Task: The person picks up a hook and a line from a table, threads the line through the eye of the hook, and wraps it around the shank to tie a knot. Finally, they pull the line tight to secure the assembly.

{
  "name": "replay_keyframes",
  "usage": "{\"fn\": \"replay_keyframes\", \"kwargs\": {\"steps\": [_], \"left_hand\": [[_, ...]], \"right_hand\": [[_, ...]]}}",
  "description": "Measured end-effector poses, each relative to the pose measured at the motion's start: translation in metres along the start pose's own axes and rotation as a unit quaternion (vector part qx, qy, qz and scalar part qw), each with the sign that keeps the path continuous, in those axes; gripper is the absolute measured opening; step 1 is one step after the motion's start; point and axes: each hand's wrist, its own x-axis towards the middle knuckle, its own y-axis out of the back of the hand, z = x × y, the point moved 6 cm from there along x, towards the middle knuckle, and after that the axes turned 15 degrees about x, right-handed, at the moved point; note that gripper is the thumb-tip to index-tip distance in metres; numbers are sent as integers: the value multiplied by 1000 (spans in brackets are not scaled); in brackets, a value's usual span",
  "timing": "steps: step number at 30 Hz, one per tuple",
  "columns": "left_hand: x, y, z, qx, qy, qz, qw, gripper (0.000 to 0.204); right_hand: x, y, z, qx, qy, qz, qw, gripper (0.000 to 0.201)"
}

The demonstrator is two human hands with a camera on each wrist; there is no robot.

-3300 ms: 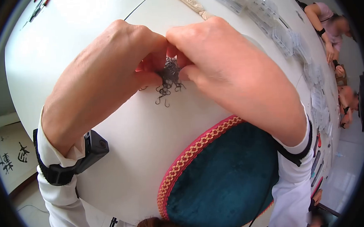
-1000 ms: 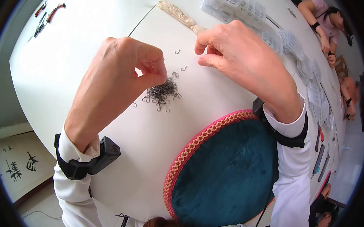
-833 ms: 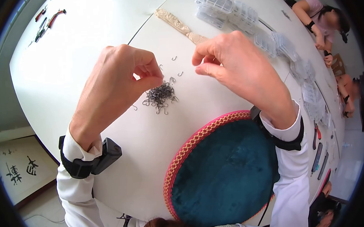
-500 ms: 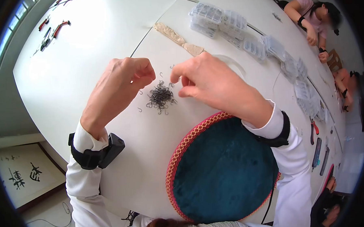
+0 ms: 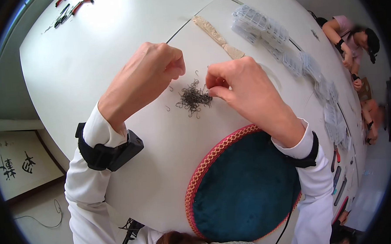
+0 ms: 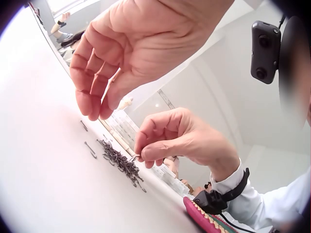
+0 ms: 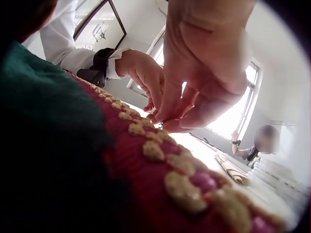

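A heap of small dark fish hooks [image 5: 193, 99] lies on the white table, with a few single ones around it. My right hand [image 5: 251, 93] is at the heap's right edge. In the left wrist view, its thumb and index finger pinch a fish hook [image 6: 135, 157] right beside the heap. My left hand [image 5: 147, 76] hovers up and left of the heap. Its fingers [image 6: 83, 102] hang loosely bent, with nothing seen between them. The right wrist view shows the right hand [image 7: 199, 73] from behind, fingertips together.
A teal velvet cushion [image 5: 246, 189] with pink and gold braid lies at the near right. Behind the hands are a beige cloth strip [image 5: 213, 34] and clear plastic boxes [image 5: 261, 25]. Pliers [image 5: 79, 6] lie far left. Other people sit along the right side.
Both hands first gathered the hooks into a bunch, then parted, leaving them heaped on the table. The right hand has since come in to the heap's right edge and pinches a hook.
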Motion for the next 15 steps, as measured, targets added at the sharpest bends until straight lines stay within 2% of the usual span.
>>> {"fn": "replay_keyframes", "kwargs": {"steps": [6,9,13,15], "left_hand": [[0,0,2,-2,-13,12,1000,8],[-2,1,5,-17,-27,32,999,7],[-2,-1,12,-22,-52,28,998,7],[-2,-6,16,-20,-58,0,998,6]], "right_hand": [[1,5,15,107,-66,-19,992,8],[1,9,14,116,-86,-11,989,9],[-2,13,15,110,-78,1,991,9],[-4,11,14,88,-61,-9,994,8]]}}
